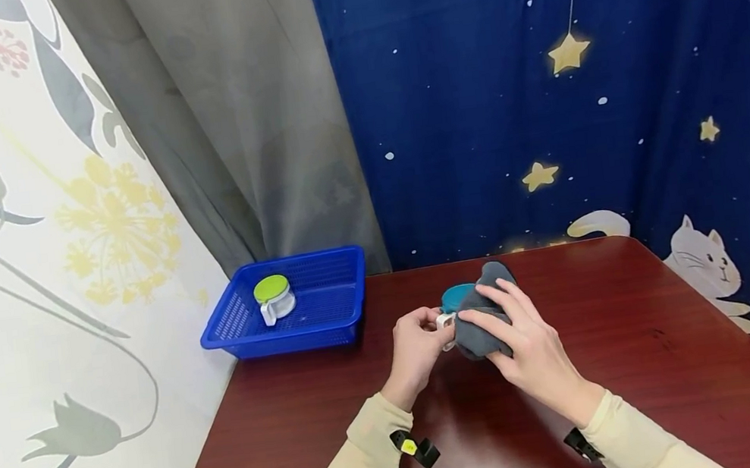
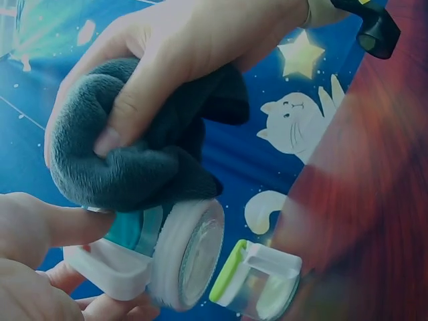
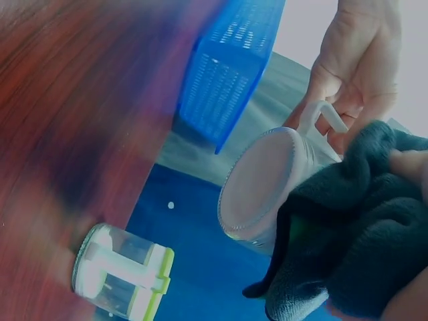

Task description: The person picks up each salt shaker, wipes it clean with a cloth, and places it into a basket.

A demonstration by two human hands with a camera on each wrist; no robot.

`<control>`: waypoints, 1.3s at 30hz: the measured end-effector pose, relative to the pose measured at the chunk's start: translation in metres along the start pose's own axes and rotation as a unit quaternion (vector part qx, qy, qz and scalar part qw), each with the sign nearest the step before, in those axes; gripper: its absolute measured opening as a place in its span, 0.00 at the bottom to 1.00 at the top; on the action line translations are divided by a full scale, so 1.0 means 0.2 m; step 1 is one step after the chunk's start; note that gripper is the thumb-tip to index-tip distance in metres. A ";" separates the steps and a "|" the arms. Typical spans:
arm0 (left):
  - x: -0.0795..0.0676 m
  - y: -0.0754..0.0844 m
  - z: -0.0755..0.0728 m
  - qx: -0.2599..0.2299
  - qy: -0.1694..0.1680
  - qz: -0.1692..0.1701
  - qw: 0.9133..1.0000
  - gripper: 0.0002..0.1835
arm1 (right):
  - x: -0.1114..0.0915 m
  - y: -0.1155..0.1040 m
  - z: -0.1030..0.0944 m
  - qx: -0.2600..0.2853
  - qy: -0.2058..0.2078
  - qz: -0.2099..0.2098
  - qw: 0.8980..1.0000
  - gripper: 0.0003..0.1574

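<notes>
My left hand (image 1: 417, 340) pinches the jar (image 2: 180, 257) handle, right hand (image 1: 531, 343) grips cloth (image 1: 483, 318) on it; hard rubbing could twist it loose.

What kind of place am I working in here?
Probably a small staged home-style corner: a dark red wooden table hemmed in by a starry cat-print curtain, with a blue basket at its edge.
</notes>
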State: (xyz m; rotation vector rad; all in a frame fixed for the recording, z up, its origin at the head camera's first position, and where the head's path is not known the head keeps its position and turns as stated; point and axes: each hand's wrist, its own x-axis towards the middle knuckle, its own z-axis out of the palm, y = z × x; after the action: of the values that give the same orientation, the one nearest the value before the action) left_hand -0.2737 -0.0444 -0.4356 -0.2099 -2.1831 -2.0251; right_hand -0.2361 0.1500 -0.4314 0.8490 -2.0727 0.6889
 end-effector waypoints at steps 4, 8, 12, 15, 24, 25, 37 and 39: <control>-0.01 0.00 -0.01 -0.005 -0.001 0.001 1.000 0.09 | -0.01 -0.01 -0.01 0.002 -0.050 0.032 0.998 0.47; -0.01 0.00 -0.01 -0.012 0.001 0.000 1.000 0.10 | -0.01 -0.01 -0.01 -0.008 -0.068 0.032 0.997 0.50; -0.01 0.00 -0.02 0.006 -0.008 -0.002 1.000 0.10 | 0.00 0.01 -0.04 -0.042 -0.100 0.046 0.993 0.59; -0.02 0.00 -0.03 0.022 -0.019 -0.004 1.000 0.09 | 0.02 0.04 -0.07 -0.058 -0.134 0.061 0.987 0.61; -0.04 -0.01 -0.05 0.025 -0.015 -0.023 0.999 0.11 | 0.03 0.05 -0.08 0.034 -0.180 0.113 0.977 0.47; -0.04 -0.02 -0.05 0.024 -0.012 -0.028 0.999 0.11 | 0.02 0.05 -0.08 0.030 -0.173 0.113 0.978 0.46; -0.08 -0.01 -0.07 0.029 0.035 -0.067 0.997 0.15 | 0.08 0.00 -0.08 -0.049 -0.039 -0.027 0.998 0.43; -0.07 0.00 -0.07 0.019 0.038 -0.063 0.997 0.14 | 0.09 -0.01 -0.07 -0.058 -0.024 -0.058 0.996 0.44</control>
State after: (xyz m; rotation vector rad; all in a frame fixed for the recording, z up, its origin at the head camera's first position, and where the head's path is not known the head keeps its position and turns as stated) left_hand -0.2592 -0.0578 -0.4379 0.0098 -2.2385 -2.0174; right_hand -0.2379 0.1525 -0.4082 0.9185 -2.0653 0.4858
